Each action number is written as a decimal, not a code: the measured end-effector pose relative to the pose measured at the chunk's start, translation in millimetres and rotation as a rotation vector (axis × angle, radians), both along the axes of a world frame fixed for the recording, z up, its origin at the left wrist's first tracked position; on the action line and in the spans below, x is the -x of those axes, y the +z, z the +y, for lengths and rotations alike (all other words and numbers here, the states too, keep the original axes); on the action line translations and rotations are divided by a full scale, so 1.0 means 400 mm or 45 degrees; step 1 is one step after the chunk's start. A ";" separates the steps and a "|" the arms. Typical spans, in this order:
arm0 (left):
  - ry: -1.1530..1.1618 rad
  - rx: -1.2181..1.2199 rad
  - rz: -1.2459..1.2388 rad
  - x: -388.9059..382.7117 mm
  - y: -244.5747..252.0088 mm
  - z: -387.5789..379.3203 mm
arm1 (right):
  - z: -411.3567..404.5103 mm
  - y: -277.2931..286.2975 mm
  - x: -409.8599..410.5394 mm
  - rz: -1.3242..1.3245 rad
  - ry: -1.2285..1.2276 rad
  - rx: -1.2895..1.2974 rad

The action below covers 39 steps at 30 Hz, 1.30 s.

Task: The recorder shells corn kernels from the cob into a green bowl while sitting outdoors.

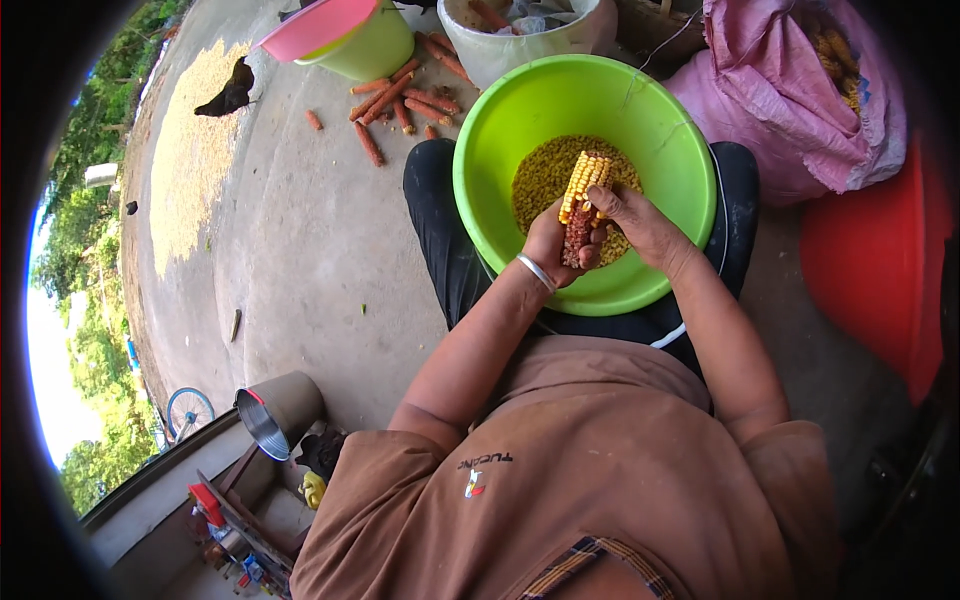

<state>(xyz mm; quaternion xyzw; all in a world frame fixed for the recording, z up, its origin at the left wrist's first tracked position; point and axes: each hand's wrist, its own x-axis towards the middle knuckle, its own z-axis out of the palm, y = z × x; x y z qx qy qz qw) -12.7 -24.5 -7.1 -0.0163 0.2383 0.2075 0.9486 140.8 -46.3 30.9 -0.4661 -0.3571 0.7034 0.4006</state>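
My left hand (564, 244), with a silver bangle on its wrist, grips a corn cob (581, 214) over a green plastic basin (471, 187) on my lap. The cob's lower part is bare and reddish; yellow kernels remain in rows on its upper part. My right hand (634, 217) touches the cob from the right, its thumb pressed on the kernels near the bare part. Whether its other fingers also grip the cob is hard to tell. Loose yellow kernels (536, 180) lie at the bottom of the basin beneath both hands.
Bare reddish cobs (386, 97) lie on the concrete floor, near a pale green tub (367, 52) and a whitish bucket (525, 51). A pink woven sack (787, 112) of corn and a red basin (870, 262) stand right. Left are spread grain (195, 165), a dark chicken (229, 91) and a metal bucket (289, 409).
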 end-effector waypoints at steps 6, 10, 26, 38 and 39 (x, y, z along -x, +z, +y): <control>0.045 -0.015 0.117 0.003 -0.019 -0.010 | -0.014 -0.030 0.003 -0.183 0.155 -0.048; 0.043 0.059 0.073 -0.001 -0.023 -0.003 | -0.020 -0.033 0.012 -0.134 0.113 -0.072; 0.004 0.065 0.106 -0.012 0.003 0.017 | -0.011 -0.008 0.002 0.064 -0.017 0.079; 0.061 0.101 0.238 -0.034 0.036 0.003 | 0.008 -0.080 -0.015 -0.422 0.056 0.103; 0.067 0.097 0.239 -0.023 0.039 0.002 | 0.012 -0.064 -0.009 -0.420 0.061 0.097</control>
